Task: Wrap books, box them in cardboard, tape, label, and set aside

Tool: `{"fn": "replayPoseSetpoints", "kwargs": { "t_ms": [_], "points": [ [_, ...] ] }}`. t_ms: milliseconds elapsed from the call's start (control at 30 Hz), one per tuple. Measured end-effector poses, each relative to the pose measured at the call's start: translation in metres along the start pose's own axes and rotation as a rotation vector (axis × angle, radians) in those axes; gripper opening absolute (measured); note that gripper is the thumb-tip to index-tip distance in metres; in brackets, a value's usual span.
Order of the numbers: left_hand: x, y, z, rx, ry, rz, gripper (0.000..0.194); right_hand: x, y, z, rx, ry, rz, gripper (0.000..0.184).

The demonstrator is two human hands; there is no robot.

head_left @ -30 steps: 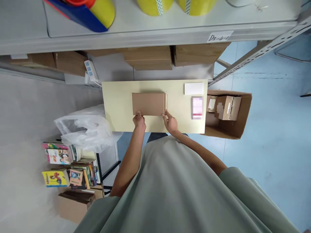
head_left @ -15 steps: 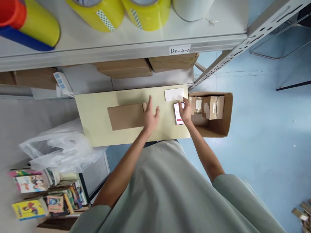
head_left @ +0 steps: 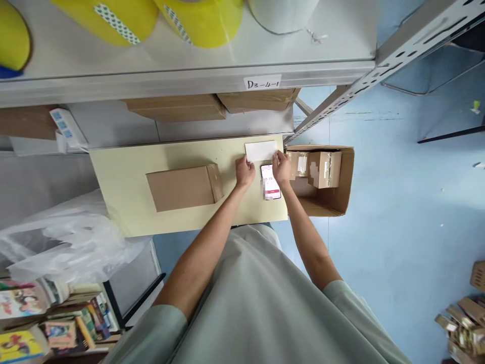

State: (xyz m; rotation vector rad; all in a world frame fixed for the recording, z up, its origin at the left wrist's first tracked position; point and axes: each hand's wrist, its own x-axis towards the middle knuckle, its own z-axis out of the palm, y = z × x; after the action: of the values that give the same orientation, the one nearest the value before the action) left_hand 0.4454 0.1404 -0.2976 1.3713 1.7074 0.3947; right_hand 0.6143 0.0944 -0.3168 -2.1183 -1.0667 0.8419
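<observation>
A white rectangular piece of paper or label [head_left: 261, 150] lies at the back right of the pale yellow table. My left hand [head_left: 245, 171] pinches its near left corner, fingers closed. At its near right corner my right hand [head_left: 281, 167] is closed on it too. Just below the white piece, between my wrists, a phone [head_left: 270, 183] with a lit screen lies flat. To the left of my left hand a brown cardboard box [head_left: 182, 188] rests on the table, its right end taped shut; neither hand touches it.
An open carton [head_left: 345, 182] holding smaller boxes stands right of the table [head_left: 125, 202]. Above the far edge runs a grey shelf [head_left: 212, 73] with yellow tape rolls [head_left: 204, 23]. A plastic bag [head_left: 79, 242] and stacked books [head_left: 94, 318] are at the left.
Both hands have left the cardboard box and moved right, first open, and now hold the white piece's near corners. My view has shifted right.
</observation>
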Motion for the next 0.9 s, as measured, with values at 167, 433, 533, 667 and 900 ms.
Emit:
{"fn": "replayPoseSetpoints", "kwargs": {
  "t_ms": [167,433,533,667,900],
  "points": [
    [-0.005,-0.002,0.009,-0.063,0.013,-0.015,0.05,-0.004,-0.006,0.003,-0.019,0.039,0.004,0.047],
    [-0.017,0.012,0.007,-0.032,0.063,-0.061,0.047,-0.003,-0.008,0.0,-0.031,0.008,0.025,0.041],
    [-0.018,0.021,0.001,-0.044,0.124,-0.082,0.027,-0.003,-0.008,-0.002,0.0,0.009,0.01,0.039],
    [-0.016,0.03,-0.009,-0.083,0.152,-0.097,0.016,-0.005,-0.008,-0.004,0.024,-0.005,0.01,0.036],
    [-0.026,0.05,-0.033,-0.099,0.045,0.018,0.017,-0.024,-0.031,-0.008,-0.043,-0.053,-0.137,0.06]
  ]
}}
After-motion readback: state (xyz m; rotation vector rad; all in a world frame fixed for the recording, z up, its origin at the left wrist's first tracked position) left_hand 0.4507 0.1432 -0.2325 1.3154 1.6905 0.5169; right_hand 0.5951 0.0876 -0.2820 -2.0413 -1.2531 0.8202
